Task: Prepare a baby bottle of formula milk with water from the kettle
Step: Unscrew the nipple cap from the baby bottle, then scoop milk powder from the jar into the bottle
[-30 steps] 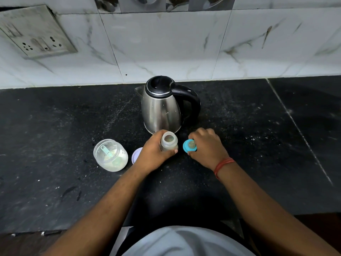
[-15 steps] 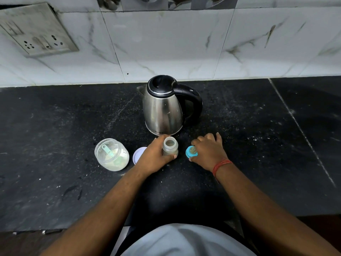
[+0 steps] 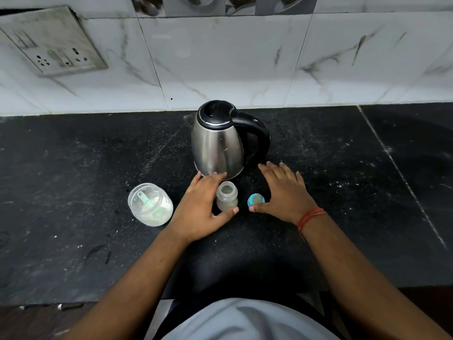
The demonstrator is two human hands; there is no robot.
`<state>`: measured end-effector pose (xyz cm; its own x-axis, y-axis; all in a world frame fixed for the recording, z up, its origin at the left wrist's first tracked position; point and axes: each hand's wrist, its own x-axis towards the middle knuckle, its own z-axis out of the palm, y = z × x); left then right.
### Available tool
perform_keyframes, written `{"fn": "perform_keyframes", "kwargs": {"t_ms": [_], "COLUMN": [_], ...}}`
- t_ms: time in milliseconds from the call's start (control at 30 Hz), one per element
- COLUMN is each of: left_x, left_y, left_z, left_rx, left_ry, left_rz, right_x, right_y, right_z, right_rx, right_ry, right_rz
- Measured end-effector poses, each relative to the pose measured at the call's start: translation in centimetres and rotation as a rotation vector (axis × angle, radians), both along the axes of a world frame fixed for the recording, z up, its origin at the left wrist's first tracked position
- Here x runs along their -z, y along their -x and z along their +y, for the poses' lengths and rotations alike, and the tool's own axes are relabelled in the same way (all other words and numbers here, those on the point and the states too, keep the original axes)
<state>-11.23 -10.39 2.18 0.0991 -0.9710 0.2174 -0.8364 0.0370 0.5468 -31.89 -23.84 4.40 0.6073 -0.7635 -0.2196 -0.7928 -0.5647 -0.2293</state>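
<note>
A small clear baby bottle stands upright and uncapped on the black counter. My left hand lies just left of it with straight fingers, thumb tip near its base, not gripping it. The blue bottle cap with teat lies on the counter to the bottle's right. My right hand hovers over the counter with spread fingers, thumb beside the cap. The steel kettle with a black lid and handle stands right behind the bottle.
An open clear jar of white formula powder with a green scoop inside stands left of my left hand. A marble-tiled wall with a socket plate runs behind the counter. The counter's front edge is near my body.
My left hand has let go of the bottle and opened. My right hand has released the blue cap onto the counter and spread its fingers toward the kettle.
</note>
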Motion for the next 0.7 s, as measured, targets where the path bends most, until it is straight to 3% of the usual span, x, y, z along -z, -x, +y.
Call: {"fn": "perform_keyframes", "kwargs": {"t_ms": [233,533,700], "left_x": [-1.3,-2.1,-2.2], "left_y": [-1.1,-4.4,-6.3], "left_z": [1.5,4.3,6.5], "left_rx": [-0.104,-0.272,-0.336], "left_ry": [0.133,0.082,0.049], "left_rz": [-0.159,-0.280,-0.247], "right_x": [-1.9,-2.0,-1.6], "right_y": [-0.9,-4.2,-6.8], "right_z": [1.3,5.3,7.4], "right_rx": [-0.017,-0.071,-0.143], "right_ry": [0.027,0.124,0.143], "right_rz": [-0.083,-0.182,-0.192]}}
